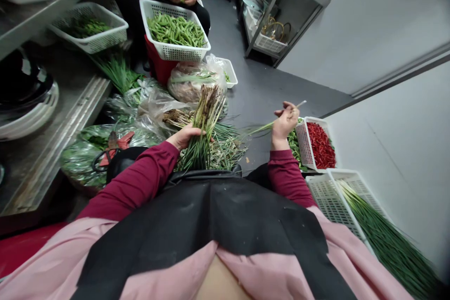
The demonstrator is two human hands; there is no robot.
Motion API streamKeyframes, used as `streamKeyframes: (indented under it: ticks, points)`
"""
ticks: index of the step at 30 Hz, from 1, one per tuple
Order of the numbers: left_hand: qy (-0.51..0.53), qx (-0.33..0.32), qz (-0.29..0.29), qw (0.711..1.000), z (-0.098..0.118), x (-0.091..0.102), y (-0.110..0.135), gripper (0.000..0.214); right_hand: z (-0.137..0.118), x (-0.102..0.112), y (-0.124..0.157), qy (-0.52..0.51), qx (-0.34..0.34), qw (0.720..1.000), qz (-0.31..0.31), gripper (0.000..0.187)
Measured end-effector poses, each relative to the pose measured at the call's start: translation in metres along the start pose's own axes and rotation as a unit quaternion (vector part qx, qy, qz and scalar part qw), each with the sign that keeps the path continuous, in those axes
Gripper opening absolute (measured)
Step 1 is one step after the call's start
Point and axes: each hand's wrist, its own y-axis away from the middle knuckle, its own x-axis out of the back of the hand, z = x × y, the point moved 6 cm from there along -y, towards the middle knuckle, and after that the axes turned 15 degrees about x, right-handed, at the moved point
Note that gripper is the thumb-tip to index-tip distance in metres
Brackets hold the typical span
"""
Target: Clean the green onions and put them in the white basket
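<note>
My left hand [184, 136] grips a thick bunch of green chives [206, 122], roots pointing away from me, above my black apron. My right hand [284, 124] is raised to the right and pinches a single chive stalk [267, 125], whose white end sticks out past my fingers. More loose chives [228, 143] lie on the floor between my hands.
A white basket of cleaned chives [383, 234] sits at my right, with a basket of red chillies [320, 144] beyond it. Another person across from me handles green pods over a white basket [176, 30]. Plastic bags of greens [105, 145] and a steel shelf [52, 117] stand left.
</note>
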Motion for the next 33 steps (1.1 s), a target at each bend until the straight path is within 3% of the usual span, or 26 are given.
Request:
streamKeyframes:
  ticks: [1, 3, 5, 7, 8, 10, 15, 20, 25, 30, 33]
  points:
    - [-0.001, 0.001, 0.004, 1.0, -0.001, 0.0, -0.001, 0.034, -0.002, 0.007, -0.002, -0.015, -0.003, 0.999, 0.032, 0.046]
    - [0.002, -0.008, 0.026, 1.0, -0.001, 0.001, -0.003, 0.031, -0.024, -0.002, 0.003, -0.066, 0.01, 0.998, -0.013, 0.038]
    - [0.002, -0.021, 0.053, 0.998, -0.002, 0.001, -0.005, 0.031, -0.056, -0.04, 0.025, -0.164, -0.022, 0.968, -0.189, 0.036]
    - [-0.006, -0.03, 0.061, 0.998, -0.002, -0.001, -0.006, 0.035, -0.085, -0.079, 0.059, -0.26, -0.11, 0.894, -0.349, 0.037]
    - [-0.01, -0.034, 0.059, 0.998, -0.002, -0.002, -0.006, 0.038, -0.095, -0.091, 0.072, -0.298, -0.148, 0.863, -0.38, 0.037]
    - [-0.014, -0.042, 0.054, 0.998, -0.001, -0.003, -0.006, 0.042, -0.107, -0.104, 0.088, -0.357, -0.207, 0.82, -0.396, 0.036]
    - [0.006, -0.029, 0.078, 0.996, 0.001, 0.008, -0.006, 0.04, -0.099, -0.101, 0.092, -0.44, -0.263, 0.778, -0.363, 0.03]
    - [0.021, -0.021, 0.04, 0.999, 0.001, 0.003, -0.005, 0.042, -0.1, -0.098, 0.091, -0.48, -0.247, 0.778, -0.321, 0.026]
    - [0.013, 0.001, -0.021, 1.0, -0.005, -0.009, -0.006, 0.046, -0.108, -0.102, 0.098, -0.499, -0.263, 0.756, -0.333, 0.017]
    - [0.024, -0.012, 0.052, 0.998, -0.002, 0.003, -0.005, 0.027, -0.089, -0.093, 0.093, -0.4, -0.262, 0.809, -0.343, 0.017]
    - [0.027, -0.007, 0.061, 0.998, -0.001, 0.005, -0.003, 0.027, -0.061, -0.082, 0.073, -0.314, -0.245, 0.871, -0.287, 0.019]
